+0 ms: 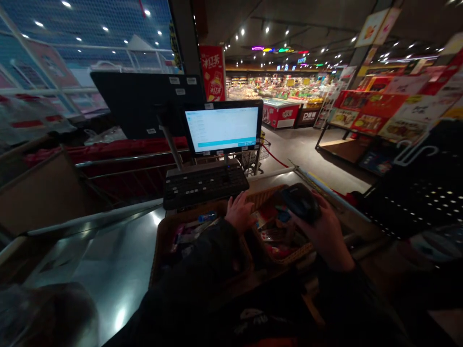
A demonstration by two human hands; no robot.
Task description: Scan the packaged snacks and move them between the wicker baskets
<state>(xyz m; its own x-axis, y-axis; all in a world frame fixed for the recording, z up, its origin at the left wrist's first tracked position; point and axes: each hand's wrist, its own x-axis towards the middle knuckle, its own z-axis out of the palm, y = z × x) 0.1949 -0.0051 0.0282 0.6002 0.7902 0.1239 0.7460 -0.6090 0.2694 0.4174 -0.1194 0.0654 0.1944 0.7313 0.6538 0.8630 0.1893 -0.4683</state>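
Observation:
My right hand [327, 233] is wrapped round a black handheld barcode scanner [300, 201], held above the right wicker basket [294, 254]. Several small packaged goods [269, 236] lie in that basket, partly covered by the hand and scanner. Between the two baskets, my left hand [239, 213] hovers with its fingers stretched out and nothing visible in it. It is close to the rim of the left basket [156, 246], which holds a blue-labelled item [207, 217] and other wrapped things in shadow. Dark sleeves cover both forearms.
Behind the baskets stand a black keyboard [206, 183] and a lit monitor [223, 129], with a larger dark screen [144, 103] to their left. A metal counter [112, 260] extends leftward. At right are a black dotted panel [415, 197] and a shelf of boxes [376, 108].

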